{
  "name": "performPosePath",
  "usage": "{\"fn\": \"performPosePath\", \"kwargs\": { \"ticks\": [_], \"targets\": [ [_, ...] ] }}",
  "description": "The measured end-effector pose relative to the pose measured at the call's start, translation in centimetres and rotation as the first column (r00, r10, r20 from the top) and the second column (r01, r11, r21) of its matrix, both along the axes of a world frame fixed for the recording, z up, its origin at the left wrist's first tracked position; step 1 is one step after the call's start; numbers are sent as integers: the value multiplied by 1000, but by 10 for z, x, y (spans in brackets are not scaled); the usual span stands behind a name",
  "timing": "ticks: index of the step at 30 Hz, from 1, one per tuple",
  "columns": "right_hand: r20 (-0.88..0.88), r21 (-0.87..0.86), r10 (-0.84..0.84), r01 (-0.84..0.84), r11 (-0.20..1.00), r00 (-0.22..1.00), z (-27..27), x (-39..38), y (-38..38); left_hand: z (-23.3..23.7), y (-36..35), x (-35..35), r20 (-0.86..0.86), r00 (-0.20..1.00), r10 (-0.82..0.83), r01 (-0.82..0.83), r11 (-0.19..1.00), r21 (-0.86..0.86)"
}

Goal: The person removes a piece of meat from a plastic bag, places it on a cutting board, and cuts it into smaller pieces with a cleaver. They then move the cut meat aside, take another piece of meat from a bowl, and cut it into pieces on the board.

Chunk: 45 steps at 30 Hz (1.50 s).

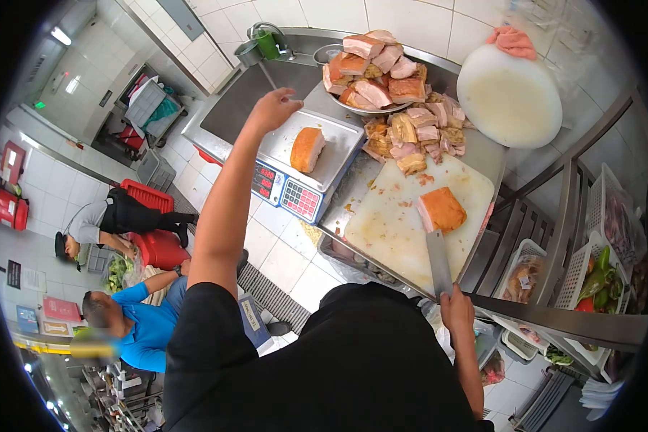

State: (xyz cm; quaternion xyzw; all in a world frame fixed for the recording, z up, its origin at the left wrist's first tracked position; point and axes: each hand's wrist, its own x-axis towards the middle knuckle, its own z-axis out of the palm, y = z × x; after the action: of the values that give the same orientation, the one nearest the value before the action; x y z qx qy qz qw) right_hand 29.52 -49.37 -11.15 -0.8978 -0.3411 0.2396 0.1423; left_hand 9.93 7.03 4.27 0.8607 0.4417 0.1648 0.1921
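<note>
My right hand [457, 308] grips the handle of a cleaver [438, 261], its blade lying on the white cutting board [389, 223] just below a slab of roast pork belly [441, 209]. My left hand [273, 108] reaches out over the far edge of a digital scale [295, 183], fingers loosely curled and holding nothing. One piece of roast pork [307, 149] lies on the scale's steel pan. Cut pork chunks [414, 133] are heaped at the board's far end, beside a metal bowl [381, 109] piled with pork.
A round white board [510, 97] leans against the tiled wall, pink cloth [513, 41] above it. Baskets with vegetables [596, 277] and packed food sit on shelves at right. Two people [133, 317] crouch on the floor at left near red crates [155, 241].
</note>
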Motion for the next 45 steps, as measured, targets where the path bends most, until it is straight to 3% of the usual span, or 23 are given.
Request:
{"fn": "performPosePath", "kwargs": {
  "ticks": [3,5,7,8,10,11,12,13,15,17,18,19,21,22,23,25,36,45],
  "targets": [
    [23,39,6,-7,999,1000,6,-5,1,-26,-12,10,-134,988,73,-77,997,-24],
    [25,61,13,-15,998,1000,8,0,2,-60,-19,15,-199,979,49,-44,999,28],
    [72,28,171,-174,984,983,9,16,10,-93,-27,20,-356,934,34,-70,994,-89],
    [41,48,160,-162,986,986,4,27,15,-102,-31,21,-355,935,22,-58,994,-93],
    [94,46,122,-127,991,988,8,42,30,-111,-44,28,-47,998,34,-46,952,-304],
    [145,41,100,-107,993,984,10,49,34,-121,-61,35,-43,999,14,-27,948,-316],
    [147,38,86,-93,995,985,10,52,39,-127,-90,43,316,941,123,119,751,-649],
    [147,32,70,-76,997,987,10,52,44,-134,-122,51,545,760,355,367,456,-810],
    [111,118,13,-26,993,994,14,52,50,-149,-189,60,623,646,442,539,314,-782],
    [42,134,-13,7,991,999,38,46,52,-197,-238,68,579,702,414,400,443,-802],
    [-31,174,-14,19,985,999,47,40,50,-236,-242,58,418,909,-16,290,744,-602],
    [-38,152,-21,26,988,999,50,34,46,-236,-262,54,186,967,-173,203,967,-155],
    [-118,147,8,10,989,993,50,23,43,-232,-276,56,411,909,-72,170,963,-208],
    [-120,166,35,-15,986,992,49,15,41,-221,-278,58,463,879,-112,214,961,-173],
    [-130,153,30,-10,988,991,49,8,40,-217,-277,60,460,864,-206,249,968,-35],
    [-153,166,78,-52,985,985,48,-2,43,-217,-273,62,383,877,-290,329,943,-39],
    [-166,234,169,-127,964,972,33,-9,64,-207,-273,71,288,898,-331,358,932,-46],
    [-216,125,207,-183,975,954,50,-5,86,-208,-274,74,261,908,-326,350,935,-50]
  ]
}}
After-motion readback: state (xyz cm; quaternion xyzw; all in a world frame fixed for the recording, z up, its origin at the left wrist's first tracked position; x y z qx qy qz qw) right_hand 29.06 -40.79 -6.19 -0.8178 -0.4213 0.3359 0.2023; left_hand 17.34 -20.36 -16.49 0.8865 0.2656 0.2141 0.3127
